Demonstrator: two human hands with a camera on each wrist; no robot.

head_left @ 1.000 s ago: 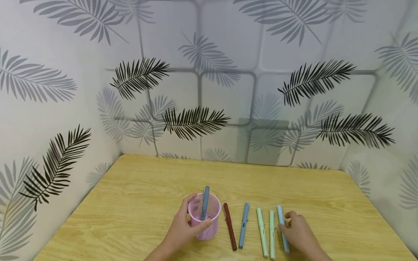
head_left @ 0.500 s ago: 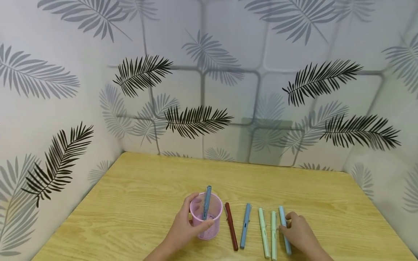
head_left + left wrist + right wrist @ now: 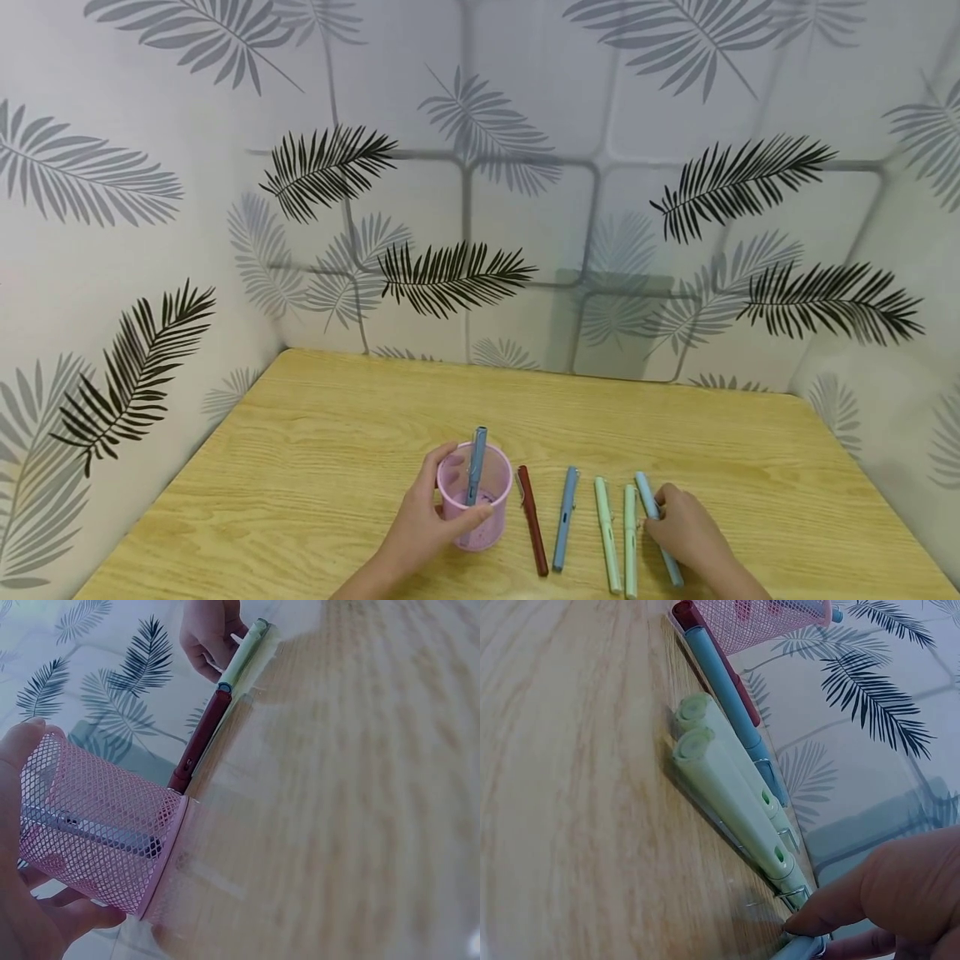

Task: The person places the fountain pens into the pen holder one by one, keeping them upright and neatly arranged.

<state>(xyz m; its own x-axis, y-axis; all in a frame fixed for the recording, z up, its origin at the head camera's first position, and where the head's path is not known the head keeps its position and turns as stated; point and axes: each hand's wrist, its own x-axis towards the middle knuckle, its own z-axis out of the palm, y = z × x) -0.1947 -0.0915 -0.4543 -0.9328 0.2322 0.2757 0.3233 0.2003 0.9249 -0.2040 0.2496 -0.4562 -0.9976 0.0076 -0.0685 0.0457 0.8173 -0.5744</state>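
My left hand (image 3: 423, 512) grips a pink mesh pen cup (image 3: 491, 521), fingers round its far side and thumb at the front. One blue pen (image 3: 476, 467) leans upright inside; its lower part shows through the mesh in the left wrist view. At the right, my right hand (image 3: 692, 527) pinches a light blue pen (image 3: 647, 490) near its middle, between thumb and fingers. That pen lies slanted, its far end toward the left. Close beside it are two pale green pens (image 3: 606, 529); in the right wrist view my thumb is near the closer green pen (image 3: 735, 799).
Between the cup and the green pens lie a dark red pen (image 3: 532, 517) and a blue pen (image 3: 565, 517), roughly side by side on the wooden table (image 3: 360, 417). A patterned wall (image 3: 525, 325) stands at the table's back edge.
The light blue pen has turned under my right hand: its far end has swung left and its near end right. My left hand keeps its hold on the cup.
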